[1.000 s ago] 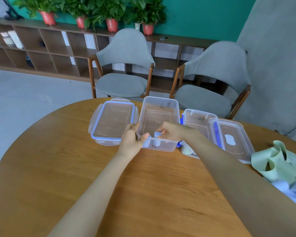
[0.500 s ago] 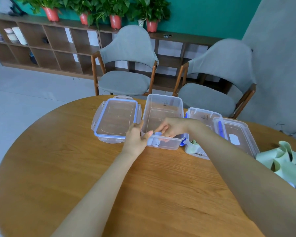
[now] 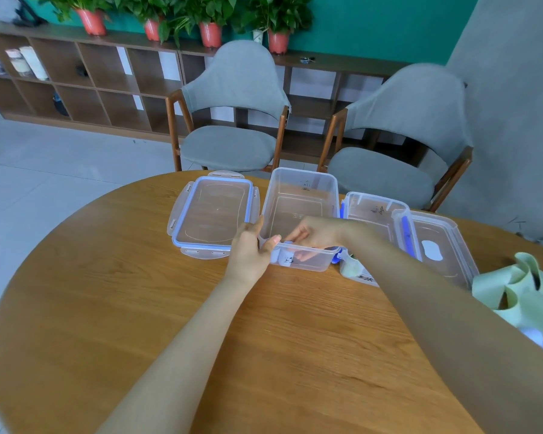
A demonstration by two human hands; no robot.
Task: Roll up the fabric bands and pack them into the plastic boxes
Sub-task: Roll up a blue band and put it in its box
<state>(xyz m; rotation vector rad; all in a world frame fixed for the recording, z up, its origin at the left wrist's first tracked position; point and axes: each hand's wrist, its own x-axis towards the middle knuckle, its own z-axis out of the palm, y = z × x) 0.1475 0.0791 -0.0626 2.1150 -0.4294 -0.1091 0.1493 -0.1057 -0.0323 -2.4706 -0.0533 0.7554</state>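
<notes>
Left hand [image 3: 250,247] gripping clear box [image 3: 300,195] (near corner), right hand [image 3: 315,234] inside

A furnished office lounge or meeting corner: a round wooden table [image 3: 113,308] stands before two grey upholstered chairs with wooden frames [image 3: 232,120], set on a pale tiled floor [image 3: 44,170]. Along the teal-green painted wall [image 3: 373,23] runs a low brown open-cubby shelving unit [image 3: 85,89], topped by a row of leafy green plants in red pots [image 3: 210,29], with a few books or boxes in its compartments. A grey fabric curtain or partition [image 3: 514,104] closes the right side.
</notes>
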